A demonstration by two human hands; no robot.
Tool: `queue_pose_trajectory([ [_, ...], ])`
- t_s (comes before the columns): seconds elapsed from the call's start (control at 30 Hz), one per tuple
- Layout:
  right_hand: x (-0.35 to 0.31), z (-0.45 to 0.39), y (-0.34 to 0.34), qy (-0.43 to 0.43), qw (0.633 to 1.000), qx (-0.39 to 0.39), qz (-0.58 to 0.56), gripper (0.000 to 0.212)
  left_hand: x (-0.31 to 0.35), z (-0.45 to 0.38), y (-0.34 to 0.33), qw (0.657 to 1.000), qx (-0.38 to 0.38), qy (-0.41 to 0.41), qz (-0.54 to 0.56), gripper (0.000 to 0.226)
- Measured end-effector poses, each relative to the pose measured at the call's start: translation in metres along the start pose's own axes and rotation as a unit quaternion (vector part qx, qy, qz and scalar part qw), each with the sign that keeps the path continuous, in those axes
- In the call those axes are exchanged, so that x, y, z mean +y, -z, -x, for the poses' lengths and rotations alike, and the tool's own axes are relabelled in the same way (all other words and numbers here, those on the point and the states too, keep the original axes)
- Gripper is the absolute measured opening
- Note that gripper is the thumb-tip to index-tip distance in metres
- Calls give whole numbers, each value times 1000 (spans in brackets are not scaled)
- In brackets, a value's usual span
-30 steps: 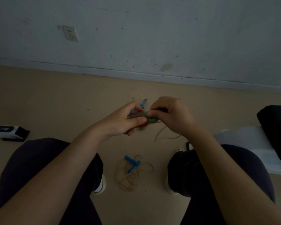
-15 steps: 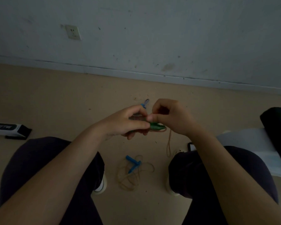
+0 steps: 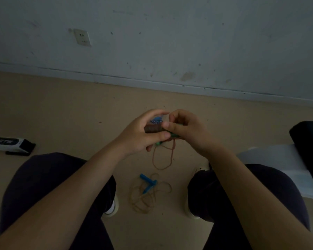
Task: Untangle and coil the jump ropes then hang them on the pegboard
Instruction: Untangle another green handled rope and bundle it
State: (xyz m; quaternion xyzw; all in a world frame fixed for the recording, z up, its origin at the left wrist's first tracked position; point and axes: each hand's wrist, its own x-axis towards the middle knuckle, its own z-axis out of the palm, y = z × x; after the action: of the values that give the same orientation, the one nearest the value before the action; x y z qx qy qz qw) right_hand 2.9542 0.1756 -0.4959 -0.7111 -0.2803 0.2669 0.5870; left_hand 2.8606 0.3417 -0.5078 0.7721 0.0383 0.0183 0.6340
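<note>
- Dim room, seen from above my lap: my left hand point(image 3: 140, 135) grips a tight brown coil of rope point(image 3: 153, 128), thumb laid across the front, fingers curled round the back.
- My right hand point(image 3: 185, 129) pinches the same bundle at its right end, thumb & forefinger closed on the green plastic handle point(image 3: 175, 135), which shows only in part betw. the fingers.
- A loose brown loop of the same rope point(image 3: 163, 156) hangs down from under both hands, above the floor betw. my knees.
- A scrap of blue patterned material point(image 3: 156, 121) peeks out behind my left fingers; can't tell what it is.
- 2nd jump rope, tan cord w/ blue plastic handles point(image 3: 148, 184), lies in a slack tangle on the beige floor point(image 3: 61, 114) betw. my feet, handles crossed on top of the cord.
- White-and-black box point(image 3: 9, 143) on the floor at far left, well apart from the ropes.
- White sheet-like material point(image 3: 271, 159) & a black object point(image 3: 309, 147) at far right, beside my right knee.
- Grey scuffed wall point(image 3: 188, 42) w/ a white socket plate point(image 3: 82, 37) in the background.
</note>
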Motion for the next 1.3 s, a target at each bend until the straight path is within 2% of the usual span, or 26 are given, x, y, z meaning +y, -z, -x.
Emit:
queue_pose_trajectory([
  [0.17,-3,2,-3,-57,994,-18,-86,55,-1,-1,1,999,33,-25,15,32],
  [0.33,-4,4,-7,-64,989,-38,-125,46,-2,-6,5,994,99,12,39,19],
  [0.5,1,3,-13,-69,994,-36,-76,22,-2,-10,7,980,177,25,90,14],
  [0.63,5,3,-20,-81,995,-52,21,21,0,-10,9,969,213,43,121,17],
  [0.8,1,3,-20,-57,993,-53,87,25,0,-10,7,971,220,57,79,23],
  [0.93,-8,7,-13,-28,990,-55,130,28,-2,-12,6,980,190,54,26,23],
  [1.07,-18,10,2,33,989,-11,145,25,-5,-7,9,988,137,65,-8,18],
  [1.17,-20,12,6,72,976,8,203,22,-3,-4,8,996,59,65,-21,21],
  [1.3,-20,13,6,129,956,23,263,15,3,-1,9,995,-49,80,23,33],
])
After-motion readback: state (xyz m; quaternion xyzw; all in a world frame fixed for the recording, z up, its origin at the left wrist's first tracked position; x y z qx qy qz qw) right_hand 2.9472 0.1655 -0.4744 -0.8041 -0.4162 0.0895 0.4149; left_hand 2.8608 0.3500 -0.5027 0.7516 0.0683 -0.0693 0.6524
